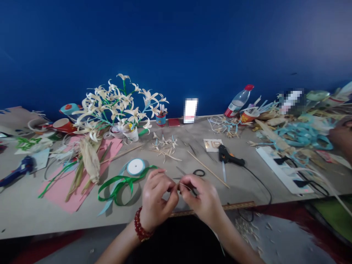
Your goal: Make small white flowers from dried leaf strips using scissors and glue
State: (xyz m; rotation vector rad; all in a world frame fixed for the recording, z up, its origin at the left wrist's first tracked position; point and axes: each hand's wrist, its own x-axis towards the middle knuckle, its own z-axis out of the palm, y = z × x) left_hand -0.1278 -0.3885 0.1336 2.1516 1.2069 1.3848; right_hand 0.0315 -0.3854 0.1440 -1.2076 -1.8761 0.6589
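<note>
My left hand (pixel 159 192), with a red bead bracelet at the wrist, is closed in a pinch near the table's front edge. My right hand (pixel 202 198) pinches from the other side, the fingertips of both almost meeting. Between them is a thin pale strip (pixel 184 186), mostly covered by the fingers; its kind is unclear. Scissors (pixel 198 173) lie just behind my right hand, partly hidden. To the left of my left hand are a looped green ribbon (pixel 118 189) and a ribbon roll (pixel 136 167). Several small pale flower pieces (pixel 166 145) lie beyond my hands.
A black glue gun (pixel 231 157) and a thin wooden stick (pixel 209 170) lie to the right, before a white power strip (pixel 284 170). Pale flowers (pixel 121 101) stand in cups at back left. Pink paper (pixel 66 198) carries dried husks (pixel 90 159). A bottle (pixel 238 101) stands behind.
</note>
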